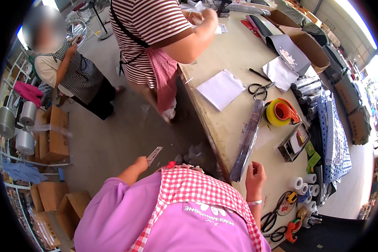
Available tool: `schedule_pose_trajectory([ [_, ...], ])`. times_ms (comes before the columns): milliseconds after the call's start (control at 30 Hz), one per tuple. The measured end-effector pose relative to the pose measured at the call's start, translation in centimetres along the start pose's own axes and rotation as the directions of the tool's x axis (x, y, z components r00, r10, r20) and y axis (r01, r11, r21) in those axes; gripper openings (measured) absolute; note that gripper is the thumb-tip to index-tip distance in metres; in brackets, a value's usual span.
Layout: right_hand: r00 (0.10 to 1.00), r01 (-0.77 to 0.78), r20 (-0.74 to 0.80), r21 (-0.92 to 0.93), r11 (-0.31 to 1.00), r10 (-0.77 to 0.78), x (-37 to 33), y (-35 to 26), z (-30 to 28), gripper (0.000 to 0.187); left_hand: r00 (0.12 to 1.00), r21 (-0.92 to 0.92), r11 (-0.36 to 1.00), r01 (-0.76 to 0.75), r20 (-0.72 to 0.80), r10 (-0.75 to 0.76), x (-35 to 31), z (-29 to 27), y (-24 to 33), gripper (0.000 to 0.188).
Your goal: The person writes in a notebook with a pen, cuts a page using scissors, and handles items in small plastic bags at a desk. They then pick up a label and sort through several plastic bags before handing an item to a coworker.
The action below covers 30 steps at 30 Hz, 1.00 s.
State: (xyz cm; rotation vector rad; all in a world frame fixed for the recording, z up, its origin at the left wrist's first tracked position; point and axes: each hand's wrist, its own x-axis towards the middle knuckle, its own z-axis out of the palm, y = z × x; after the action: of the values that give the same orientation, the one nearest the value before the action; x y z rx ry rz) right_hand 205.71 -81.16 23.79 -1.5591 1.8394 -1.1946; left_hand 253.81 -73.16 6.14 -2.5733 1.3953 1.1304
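Note:
My left hand (141, 164) is closed around one end of a narrow, flat, whitish strip with dark markings (154, 156), held out over the floor to the left of the table; its exact kind is unclear. Over the table's near edge, my right hand (255, 177) has its fingers curled in, and nothing shows in them. Just beside it lies a long plastic-wrapped dark roll (248, 140), slanting away across the table. Beyond the roll are a yellow tape roll on an orange-red dispenser (278, 111) and black-handled scissors (260, 89).
A worker in a striped shirt (155, 38) handles something white at the table's far end; another person (77, 73) stands left. On the table (206, 109) lie a white paper stack (221, 89), a metal box (295, 142), white rolls (298, 183) and more scissors (269, 220). Cartons (73, 210) line the left.

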Motion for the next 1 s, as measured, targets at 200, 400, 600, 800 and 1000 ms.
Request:
schedule_pose_trajectory([
  [200, 0.999, -0.021, 0.04, -0.055, 0.998, 0.024, -0.5, -0.1, 0.7, 0.013, 0.999, -0.046, 0.998, 0.044, -0.025, -0.046, 2.6, 1.3, -3.8, 0.026],
  [400, 0.996, 0.008, 0.085, -0.096, 0.995, 0.0, -0.1, -0.1, 1.4, 0.012, 0.999, 0.079, 0.996, 0.047, 0.011, -0.048, 2.1, 0.6, -3.2, 0.027],
  [600, 0.989, 0.104, 0.118, -0.175, 0.979, -0.085, -0.3, 1.5, 1.5, 0.013, 0.997, -0.014, 0.997, 0.074, 0.017, -0.073, 0.9, 0.7, -2.8, 0.026],
  [800, 0.994, 0.108, 0.024, -0.108, 0.988, -0.106, 0.2, 0.9, 0.9, 0.014, 1.0, 0.105, 0.994, -0.017, -0.01, 0.018, 1.8, 1.8, -2.7, 0.027],
  [1000, 0.994, 0.105, -0.02, -0.116, 0.988, -0.108, 0.2, -0.4, -0.3, 0.012, 0.999, 0.038, 0.999, -0.009, -0.037, 0.011, 0.6, 1.9, -2.4, 0.028],
])
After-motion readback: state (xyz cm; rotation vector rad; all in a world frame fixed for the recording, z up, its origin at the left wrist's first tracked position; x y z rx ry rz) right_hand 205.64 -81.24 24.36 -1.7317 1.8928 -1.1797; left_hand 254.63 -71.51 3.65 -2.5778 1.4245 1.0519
